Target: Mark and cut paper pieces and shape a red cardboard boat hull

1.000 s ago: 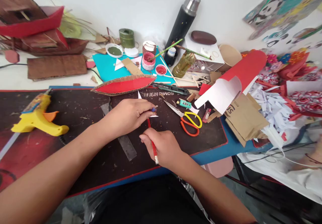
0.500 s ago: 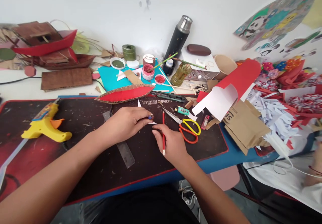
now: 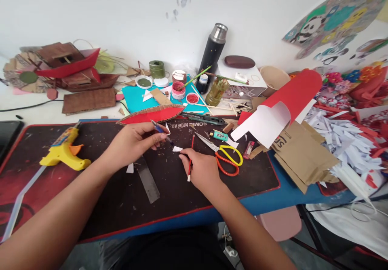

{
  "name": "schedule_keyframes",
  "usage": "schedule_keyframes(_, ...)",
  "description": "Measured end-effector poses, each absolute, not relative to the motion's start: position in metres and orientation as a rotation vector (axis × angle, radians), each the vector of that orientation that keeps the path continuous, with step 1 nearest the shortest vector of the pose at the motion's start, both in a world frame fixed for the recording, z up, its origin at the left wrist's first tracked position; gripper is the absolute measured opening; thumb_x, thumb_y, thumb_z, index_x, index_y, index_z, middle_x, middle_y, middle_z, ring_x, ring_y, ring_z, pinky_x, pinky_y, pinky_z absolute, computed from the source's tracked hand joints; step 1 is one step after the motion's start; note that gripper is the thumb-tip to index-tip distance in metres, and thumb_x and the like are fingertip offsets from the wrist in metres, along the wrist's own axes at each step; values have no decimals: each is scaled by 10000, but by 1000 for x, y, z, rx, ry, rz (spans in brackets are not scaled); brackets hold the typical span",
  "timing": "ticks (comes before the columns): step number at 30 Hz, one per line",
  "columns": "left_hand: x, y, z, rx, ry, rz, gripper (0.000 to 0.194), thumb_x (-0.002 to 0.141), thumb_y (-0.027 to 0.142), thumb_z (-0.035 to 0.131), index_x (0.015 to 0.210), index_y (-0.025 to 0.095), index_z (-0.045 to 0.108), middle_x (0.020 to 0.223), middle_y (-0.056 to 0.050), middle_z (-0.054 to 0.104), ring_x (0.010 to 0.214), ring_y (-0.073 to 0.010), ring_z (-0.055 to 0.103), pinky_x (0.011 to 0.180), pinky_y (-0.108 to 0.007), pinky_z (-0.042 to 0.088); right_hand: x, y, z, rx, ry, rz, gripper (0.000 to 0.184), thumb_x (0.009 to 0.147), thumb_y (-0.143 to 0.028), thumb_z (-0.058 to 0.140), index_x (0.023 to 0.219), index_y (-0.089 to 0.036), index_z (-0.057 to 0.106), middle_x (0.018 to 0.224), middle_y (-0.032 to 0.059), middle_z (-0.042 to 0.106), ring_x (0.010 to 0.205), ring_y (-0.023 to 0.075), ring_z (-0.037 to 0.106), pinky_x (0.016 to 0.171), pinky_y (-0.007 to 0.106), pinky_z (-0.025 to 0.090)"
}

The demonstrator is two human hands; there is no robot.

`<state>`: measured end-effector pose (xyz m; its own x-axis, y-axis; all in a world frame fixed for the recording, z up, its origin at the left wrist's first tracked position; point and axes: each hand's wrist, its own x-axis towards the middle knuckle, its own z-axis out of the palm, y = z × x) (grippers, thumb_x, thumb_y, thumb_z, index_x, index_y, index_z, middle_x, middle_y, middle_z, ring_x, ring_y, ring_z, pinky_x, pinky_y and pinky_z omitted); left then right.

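Note:
My left hand [image 3: 130, 142] is closed on a blue pen [image 3: 159, 128], gripped between thumb and fingers. The pen slants down to the right, one end close to a small white paper piece [image 3: 176, 149]. That paper is pinched at the fingertips of my right hand [image 3: 203, 169], which also has a red pencil [image 3: 189, 171] tucked along its fingers. Just right of this hand lie scissors [image 3: 228, 157] with yellow and orange handles, blades apart. A clear ruler [image 3: 148, 183] rests below my left hand, and a red cardboard boat shape [image 3: 151, 114] lies beyond it.
At the left lies a yellow glue gun [image 3: 65, 150]. Behind the dark mat [image 3: 121, 209] stand paint pots [image 3: 178, 90], a black thermos [image 3: 212, 49] and cardboard boats [image 3: 69, 66]. A green utility knife [image 3: 204, 119], a lighter [image 3: 218, 135], rolled red paper [image 3: 298, 92] and paper scraps [image 3: 336, 140] surround the work area.
My left hand has drawn back left from the paper piece, bringing the pen into fuller view. The right hand still pinches the paper, its pencil tilted a little differently. The view has shifted slightly.

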<state>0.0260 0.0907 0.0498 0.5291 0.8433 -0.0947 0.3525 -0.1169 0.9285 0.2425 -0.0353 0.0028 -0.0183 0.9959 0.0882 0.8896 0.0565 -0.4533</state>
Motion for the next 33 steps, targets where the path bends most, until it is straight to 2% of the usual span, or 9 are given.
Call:
schedule_keyframes(2,19,93,53,1744,1102,596,415,916,604,714,1045,218,798,832,-25,776,679,-196,688,660,-308,579,243,-36,1,-1871,-1960,382,234,1122,-332,584,1138,-235,797,797,17,835,676,186,770,600,290,331)
schedule_keyframes(5,9,96,57,1926,1234,504,410,933,624,658,916,231,775,738,-5,725,647,-190,636,625,-299,491,244,-38,-1,-1843,-1959,371,247,1126,-333,573,1128,-229,798,798,15,830,680,182,770,600,291,326)
schedule_keyframes(10,11,101,50,2127,1335,231,474,940,670,558,741,245,622,581,11,594,553,-193,533,585,-325,372,244,-39,-2,-1809,-1940,362,260,1129,-333,567,1081,-225,798,759,7,811,626,160,735,594,283,317)
schedule_keyframes(13,19,103,42,2231,1381,106,468,958,665,533,766,251,635,642,-20,666,607,-230,601,600,-341,361,245,-40,-3,-1766,-1925,366,288,1136,-344,549,1048,-220,793,727,2,794,594,146,709,586,277,316)
schedule_keyframes(17,26,101,38,2379,1491,57,443,969,654,581,809,255,684,716,-52,725,681,-272,671,579,-339,340,246,-40,-1,-1704,-1899,380,312,1142,-346,530,1020,-214,785,715,1,787,577,142,700,579,276,319)
schedule_keyframes(20,30,94,41,2512,1462,163,391,996,612,614,899,247,713,850,-76,764,784,-293,714,599,-338,391,246,-40,1,-1692,-1907,411,300,1141,-330,533,1010,-219,778,731,-2,792,589,142,708,579,279,332)
schedule_keyframes(23,40,83,42,2629,1178,195,231,1046,428,599,1070,242,735,1084,-88,780,1019,-297,731,784,-356,512,247,-40,1,-1683,-1907,432,294,1141,-324,528,1014,-227,775,765,5,808,634,155,740,594,279,358)
schedule_keyframes(27,57,73,34,2658,996,65,132,1019,238,614,1082,202,724,1071,-104,744,1042,-312,702,916,-427,541,249,-40,2,-1626,-1826,496,271,1129,-332,544,1044,-231,781,820,22,834,653,168,762,625,265,418)
schedule_keyframes(33,58,73,35,2602,913,112,166,1022,178,556,937,201,696,1009,-102,737,975,-298,698,910,-432,537,252,-40,8,-1534,-1700,609,243,1104,-322,564,1046,-223,779,868,38,843,676,175,779,651,248,496)
